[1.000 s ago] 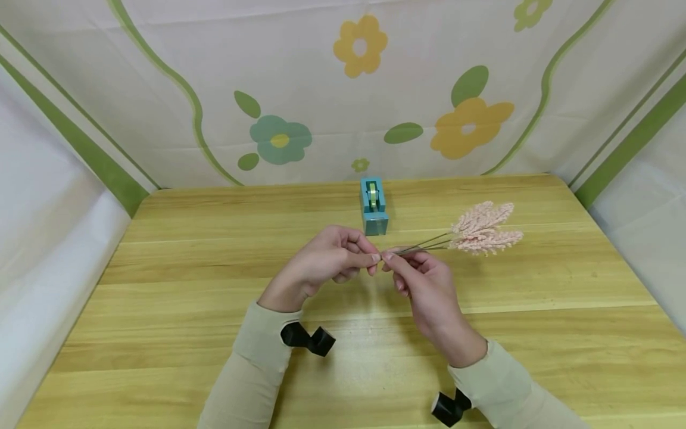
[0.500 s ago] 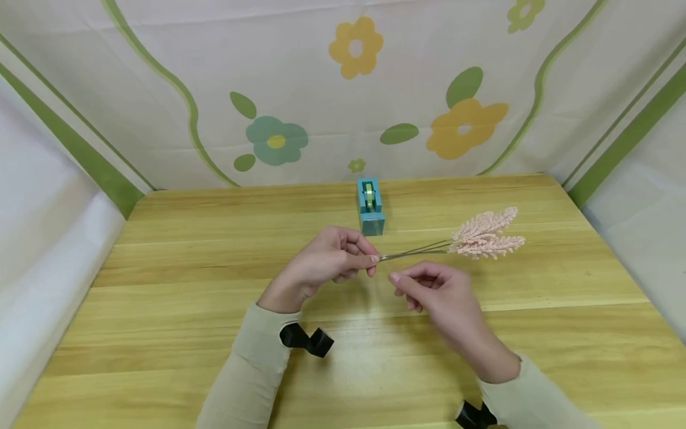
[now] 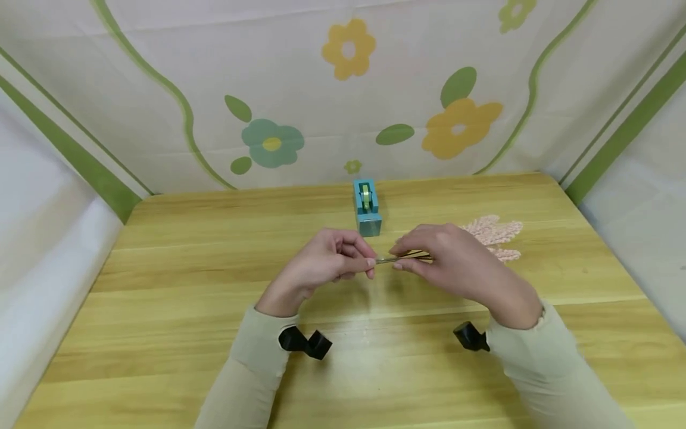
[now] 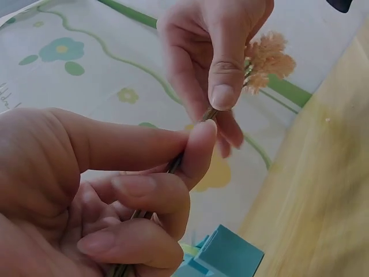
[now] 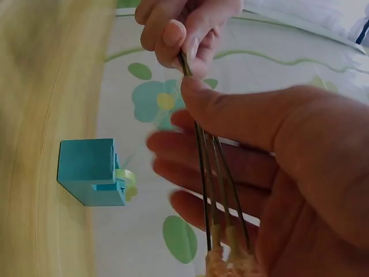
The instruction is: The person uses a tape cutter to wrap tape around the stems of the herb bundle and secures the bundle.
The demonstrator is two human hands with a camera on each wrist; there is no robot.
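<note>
Left hand (image 3: 327, 262) and right hand (image 3: 455, 262) both pinch the wire stems (image 3: 399, 258) of pink sprigs (image 3: 495, 233); teal tape dispenser (image 3: 367, 207) behind, no legible writing.

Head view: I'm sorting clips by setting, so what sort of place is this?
Likely a small craft workspace: a wooden table against a flower-print cloth backdrop, a teal tape dispenser, and pink artificial sprigs.

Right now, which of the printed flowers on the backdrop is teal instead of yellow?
The teal flower at the left of the backdrop, with a yellow centre. The other two big flowers, top centre and right, have yellow petals.
</note>
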